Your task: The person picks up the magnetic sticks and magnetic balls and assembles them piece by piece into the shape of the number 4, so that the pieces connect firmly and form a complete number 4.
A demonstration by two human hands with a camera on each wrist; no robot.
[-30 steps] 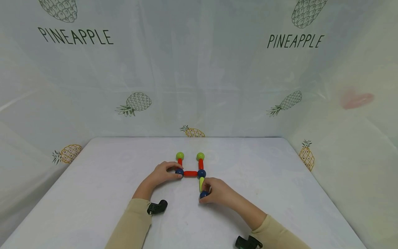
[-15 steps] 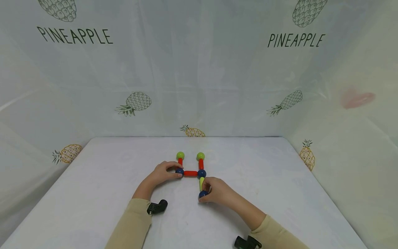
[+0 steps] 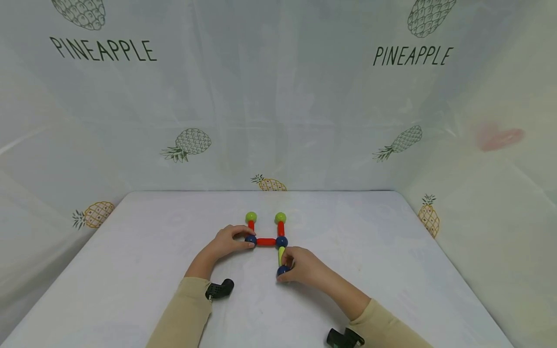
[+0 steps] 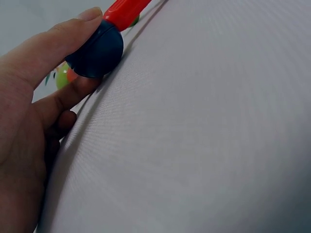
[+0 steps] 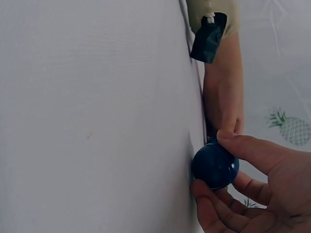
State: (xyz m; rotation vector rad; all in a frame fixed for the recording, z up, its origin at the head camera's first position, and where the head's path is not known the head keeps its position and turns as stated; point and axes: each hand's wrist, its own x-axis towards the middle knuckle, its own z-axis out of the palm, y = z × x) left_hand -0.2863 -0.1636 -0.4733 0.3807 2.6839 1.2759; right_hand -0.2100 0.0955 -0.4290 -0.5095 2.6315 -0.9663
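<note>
A figure of balls and rods lies on the white table. My left hand (image 3: 230,239) pinches its left blue ball (image 4: 99,51) between thumb and fingers. A red rod (image 3: 266,241) joins that ball to a second blue ball (image 3: 282,241). From each of these two, a red rod runs away from me to a green ball, one on the left (image 3: 251,217) and one on the right (image 3: 280,218). Toward me, a yellow-green rod (image 3: 281,256) leads from the second ball to a third blue ball (image 5: 215,166), which my right hand (image 3: 302,267) holds between thumb and fingers.
The white table (image 3: 174,208) backs onto a pale curtain (image 3: 278,96) printed with pineapples. A black wrist device (image 3: 220,289) sits at the left sleeve, and a similar black device (image 3: 344,338) at the right one.
The blue ball in my right hand has shifted slightly left, bringing the yellow-green rod nearer to straight below the second blue ball. My left hand keeps its grip.
</note>
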